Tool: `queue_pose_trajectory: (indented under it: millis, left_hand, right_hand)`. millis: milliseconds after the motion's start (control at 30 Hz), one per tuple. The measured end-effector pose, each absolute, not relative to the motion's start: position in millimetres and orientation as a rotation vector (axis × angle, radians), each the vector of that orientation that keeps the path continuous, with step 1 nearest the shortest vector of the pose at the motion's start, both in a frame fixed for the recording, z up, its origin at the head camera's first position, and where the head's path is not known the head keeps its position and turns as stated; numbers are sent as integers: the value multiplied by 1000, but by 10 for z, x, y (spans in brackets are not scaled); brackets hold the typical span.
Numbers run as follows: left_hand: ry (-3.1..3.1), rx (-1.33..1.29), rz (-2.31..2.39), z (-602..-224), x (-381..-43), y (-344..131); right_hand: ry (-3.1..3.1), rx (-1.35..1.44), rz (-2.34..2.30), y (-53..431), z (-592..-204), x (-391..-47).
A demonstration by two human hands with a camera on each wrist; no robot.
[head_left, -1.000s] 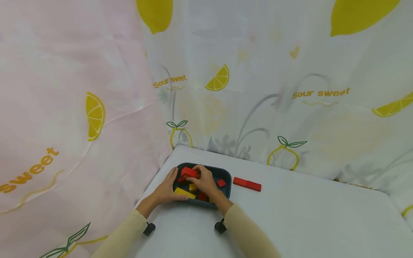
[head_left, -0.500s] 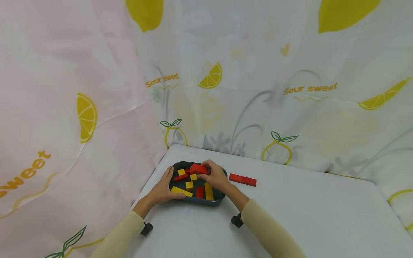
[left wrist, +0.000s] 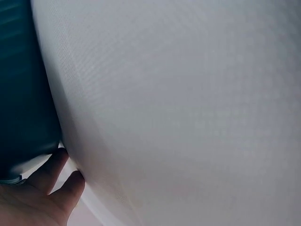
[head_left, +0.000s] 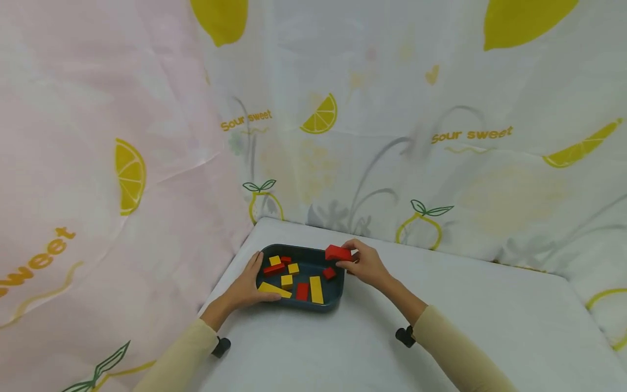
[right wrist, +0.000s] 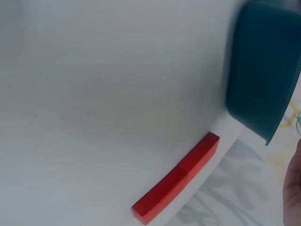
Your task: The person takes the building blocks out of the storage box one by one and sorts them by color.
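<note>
My right hand (head_left: 368, 267) pinches a red block (head_left: 338, 252) between thumb and fingers, raised over the far right rim of a dark blue tray (head_left: 313, 307). Around the tray's left end, my left hand (head_left: 245, 284) holds the rim, its thumb along the near side. Inside lie several yellow and red blocks, among them a yellow bar (head_left: 316, 289), a red block (head_left: 302, 291) and a small red block (head_left: 329, 273). In the right wrist view, two red blocks (right wrist: 176, 181) lie end to end on the table beside the tray; in the head view my right hand mostly covers them.
White cloth covers the table (head_left: 441, 326), which extends to the right of the tray. Lemon-print curtains (head_left: 343, 152) stand close behind it and on the left. Each wrist carries a small black camera (head_left: 405, 336).
My right hand has carried the red block rightward from the tray's far left to its right rim, uncovering the blocks inside. The left hand has stayed on the tray; the head view shifted slightly.
</note>
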State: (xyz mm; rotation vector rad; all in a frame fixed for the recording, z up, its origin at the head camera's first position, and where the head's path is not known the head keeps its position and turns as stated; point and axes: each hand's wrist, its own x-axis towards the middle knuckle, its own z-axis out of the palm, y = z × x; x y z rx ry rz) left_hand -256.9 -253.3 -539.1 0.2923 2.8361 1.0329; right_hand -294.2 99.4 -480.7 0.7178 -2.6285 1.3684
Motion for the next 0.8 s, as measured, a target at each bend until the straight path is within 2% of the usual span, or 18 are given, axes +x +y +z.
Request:
queue_pose_trajectory:
  millis: [167,600,800]
  left_hand:
    - [2833,282,1045,-5396,-2559,-2504]
    - [2834,251,1038,-5356,-2554,-2507]
    - [2828,253,1044,-5358,-2554,-2503]
  right_hand:
    - [-2647,693,1253,1286,-4873,-2881]
    - [-2740,328,1256,2015,-4997,-2860]
    - [-2775,299,1171,2233,-5126,-2804]
